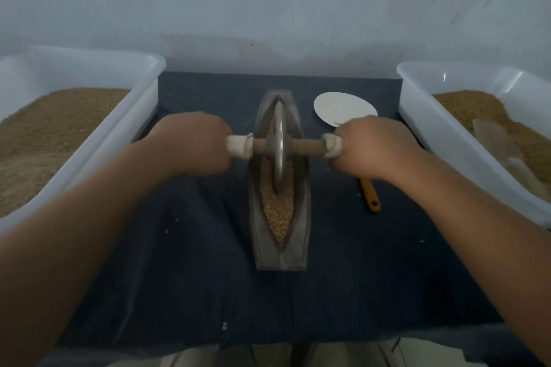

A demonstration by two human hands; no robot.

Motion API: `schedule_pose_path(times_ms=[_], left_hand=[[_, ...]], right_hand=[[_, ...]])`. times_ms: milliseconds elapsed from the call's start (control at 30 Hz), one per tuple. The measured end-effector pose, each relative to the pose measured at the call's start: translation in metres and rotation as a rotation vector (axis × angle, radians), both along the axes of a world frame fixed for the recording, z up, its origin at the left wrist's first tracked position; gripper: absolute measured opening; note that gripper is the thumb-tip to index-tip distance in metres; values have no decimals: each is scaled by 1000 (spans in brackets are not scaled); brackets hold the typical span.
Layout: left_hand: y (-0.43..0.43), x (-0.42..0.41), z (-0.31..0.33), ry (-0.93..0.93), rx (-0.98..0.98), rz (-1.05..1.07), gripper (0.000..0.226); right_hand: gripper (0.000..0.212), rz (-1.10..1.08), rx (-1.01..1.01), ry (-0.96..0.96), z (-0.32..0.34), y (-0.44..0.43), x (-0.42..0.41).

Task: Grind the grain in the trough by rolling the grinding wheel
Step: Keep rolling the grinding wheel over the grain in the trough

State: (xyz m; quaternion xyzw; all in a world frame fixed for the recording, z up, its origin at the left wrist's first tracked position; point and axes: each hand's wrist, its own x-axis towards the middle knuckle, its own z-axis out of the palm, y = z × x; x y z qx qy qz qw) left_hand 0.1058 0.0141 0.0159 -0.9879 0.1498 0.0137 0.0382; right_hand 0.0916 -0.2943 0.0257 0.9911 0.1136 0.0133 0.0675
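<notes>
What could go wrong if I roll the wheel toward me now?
1. Grain lies thick at the near end of the trough; the grinding wheel could push it over the rim onto the dark cloth.
2. The wheel is thin: uneven push from left grip and right grip may tilt it against a trough wall.
3. The right grip could knock the orange-handled tool or white dish close by.

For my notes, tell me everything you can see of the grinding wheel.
The grinding wheel is a thin grey metal-looking disc, standing upright on edge in the trough, its rim down in the grain. A brown rod runs through its centre; the left hand and right hand grip its white-wrapped ends.
</notes>
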Motion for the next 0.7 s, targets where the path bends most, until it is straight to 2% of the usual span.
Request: schedule_pose_path(times_ms=[100, 233, 367, 500, 600, 700], left_hand=[[-11, 42, 8, -64, -37, 76, 23], [-14, 51, 11, -22, -59, 87, 20], [4, -4, -7, -67, -22, 9, 16], [14, -34, -15, -156, 46, -46, 20], [2, -7, -9, -111, 33, 13, 19], [-13, 33, 4, -195, 20, 57, 20]], right_hand=[[12, -49, -13, -103, 7, 11, 47], [6, -24, -29, -118, 11, 13, 55], [20, 36, 8, -3, 0, -3, 1], [37, 107, 45, -52, -9, -15, -30], [28, 31, 27, -51, -11, -5, 2], [20, -30, 56, -204, -10, 5, 42]])
